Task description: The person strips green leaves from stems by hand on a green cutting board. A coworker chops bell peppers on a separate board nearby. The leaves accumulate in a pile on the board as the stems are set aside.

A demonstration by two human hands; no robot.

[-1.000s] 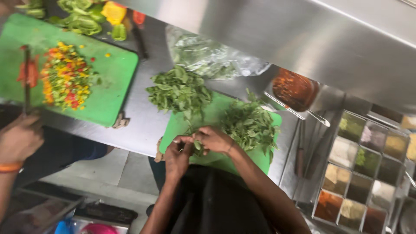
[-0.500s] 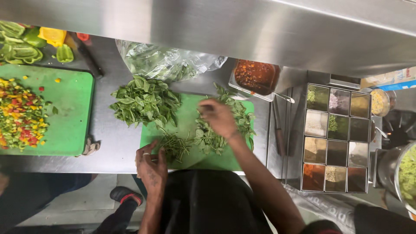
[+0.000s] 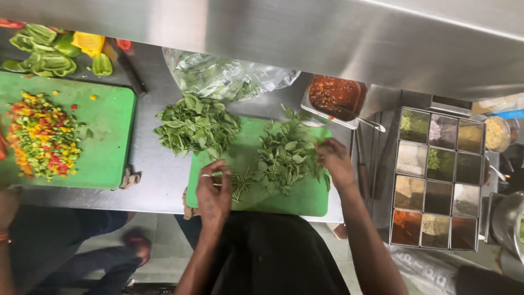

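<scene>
Left hand (image 3: 214,192): rests on the near left part of the small green cutting board (image 3: 305,199), fingers curled together and pinching thin bare herb stems (image 3: 239,186) — a ring shows on one finger.
Right hand (image 3: 335,161): at the right edge of the same board, fingers bent down into the side of the leafy pile; whether they grip any leaves cannot be told.
Herbs on the board (image 3: 284,155): a loose heap of green sprigs across the middle and far half of the board, between the two hands.
Picked leaves (image 3: 195,125): a separate heap lying on the bare steel bench (image 3: 158,175), just off the board's far left corner.
Plastic bag (image 3: 229,76): clear, holding more greens, toward the far edge of the bench behind both heaps.
Steel pan (image 3: 334,98): rectangular, filled with a reddish-brown mix, by the board's far right corner, a spoon handle sticking out.
Spice tray (image 3: 439,180): a grid of square compartments with powders and herbs at the right end of the bench.
Large green cutting board (image 3: 103,136): at the left end — diced red, yellow and green peppers (image 3: 42,136) heaped on it, with halved peppers (image 3: 52,52) beyond its far edge.
Another person (image 3: 8,218): an arm at the near left edge.
</scene>
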